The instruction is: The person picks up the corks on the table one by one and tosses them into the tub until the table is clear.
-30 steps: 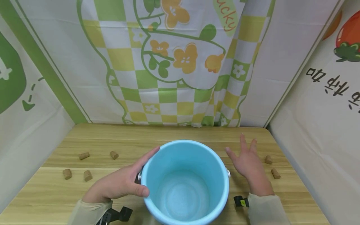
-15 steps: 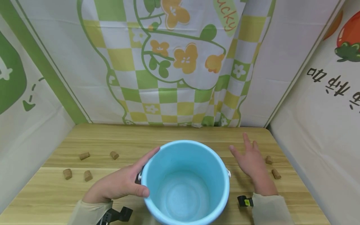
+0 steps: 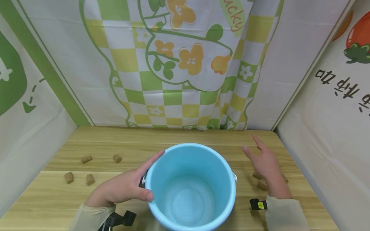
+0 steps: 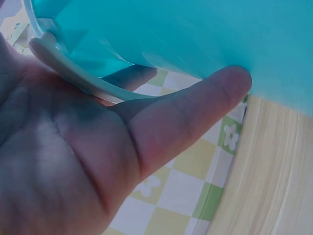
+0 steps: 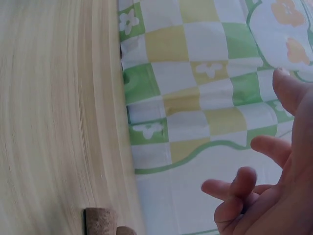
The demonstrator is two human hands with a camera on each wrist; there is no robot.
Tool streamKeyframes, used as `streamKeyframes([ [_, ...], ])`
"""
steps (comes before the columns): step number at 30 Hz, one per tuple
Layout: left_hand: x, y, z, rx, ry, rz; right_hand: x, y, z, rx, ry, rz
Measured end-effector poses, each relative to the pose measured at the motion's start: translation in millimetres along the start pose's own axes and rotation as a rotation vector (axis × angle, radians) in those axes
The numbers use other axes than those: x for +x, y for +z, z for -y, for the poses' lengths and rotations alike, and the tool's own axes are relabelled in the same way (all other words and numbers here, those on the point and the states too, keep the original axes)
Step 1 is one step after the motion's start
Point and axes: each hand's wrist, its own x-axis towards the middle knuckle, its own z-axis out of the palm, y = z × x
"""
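A light blue bucket (image 3: pixel 189 192) stands upright in the middle, and only its bare bottom shows inside. My left hand (image 3: pixel 127 186) spreads against its left side, with straight index finger and thumb at the rim. In the left wrist view, the white handle (image 4: pixel 78 76) crosses close by the palm. My right hand (image 3: pixel 267 163) hovers right of the bucket, fingers loosely extended and holding nothing. Near its wrist lie a few corks (image 3: pixel 262 185), partly hidden by the arm; in the right wrist view a cork (image 5: pixel 100 221) shows at the bottom.
Several corks (image 3: pixel 90 179) lie scattered on the left part of the wooden table (image 3: pixel 95 141). A checkered curtain (image 3: pixel 188 96) hangs behind the far edge, and printed white sheets (image 3: pixel 326 106) wall in the sides.
My right hand has drifted right, away from the bucket. Corks once under it show left of the wrist, while those on its right are now largely covered. The left hand and bucket stay put.
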Motion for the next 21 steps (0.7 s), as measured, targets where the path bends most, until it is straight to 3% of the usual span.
streamKeyframes([
  [5,1.1,-0.5,0.9,0.005,0.027,0.006,-1,-6,-5,0.130,0.063,0.002],
  [11,1.4,-1.5,0.9,0.031,0.022,0.006,-1,-12,-13,0.178,0.053,-0.074],
  [14,1.9,-1.6,1.4,0.031,0.028,0.009,-2,-15,-17,0.252,0.087,-0.102],
  [21,1.7,-1.8,2.2,0.027,0.030,0.013,-2,-23,-29,0.406,0.108,-0.073],
])
